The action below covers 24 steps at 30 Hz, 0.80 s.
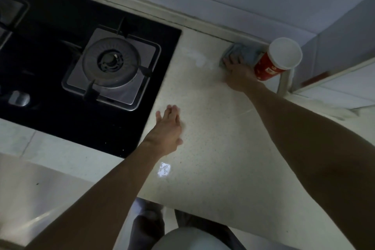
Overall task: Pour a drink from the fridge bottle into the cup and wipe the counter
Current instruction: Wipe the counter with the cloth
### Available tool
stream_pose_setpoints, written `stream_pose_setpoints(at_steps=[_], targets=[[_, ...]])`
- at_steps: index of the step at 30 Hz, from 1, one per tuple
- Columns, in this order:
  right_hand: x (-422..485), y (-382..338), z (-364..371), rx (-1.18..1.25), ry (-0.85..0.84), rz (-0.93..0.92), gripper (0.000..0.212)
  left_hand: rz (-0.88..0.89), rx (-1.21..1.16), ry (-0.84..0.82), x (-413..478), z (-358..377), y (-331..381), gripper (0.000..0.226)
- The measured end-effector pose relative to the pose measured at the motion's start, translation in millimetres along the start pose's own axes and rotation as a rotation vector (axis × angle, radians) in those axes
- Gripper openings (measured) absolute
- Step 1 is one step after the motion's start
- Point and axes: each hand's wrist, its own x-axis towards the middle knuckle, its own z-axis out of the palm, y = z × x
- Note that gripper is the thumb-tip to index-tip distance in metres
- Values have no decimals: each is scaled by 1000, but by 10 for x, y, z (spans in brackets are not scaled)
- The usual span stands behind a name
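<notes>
At the far right corner of the pale tabletop (213,148), against the wall, a grey-blue cloth (241,53) lies flat under the right hand (238,73), whose fingers are spread and pressed down on it, the arm stretched long and nearly straight from the lower right. Just beside that hand, touching the cloth's right edge, stands a red paper cup (278,59) with a white inside. Nearer, the left hand (168,126) rests palm down, fingers loosely apart, empty, by the edge of the black gas hob (60,50), forearm reaching up from below.
</notes>
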Motion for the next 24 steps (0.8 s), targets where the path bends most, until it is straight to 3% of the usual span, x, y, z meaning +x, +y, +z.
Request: stream_pose_setpoints(at_steps=[7, 15, 20, 24], targets=[[-148, -300, 68, 207, 41, 145, 68, 0, 27, -13, 19, -4, 9, 85], [-808, -928, 381, 171, 93, -101, 76, 18, 51, 6, -5, -43, 22, 87], [-1220, -867, 554, 166, 110, -259, 75, 40, 23, 7, -35, -66, 17, 80], [-1432, -491, 693, 210, 157, -167, 77, 48, 55, 22, -48, -61, 9, 82]])
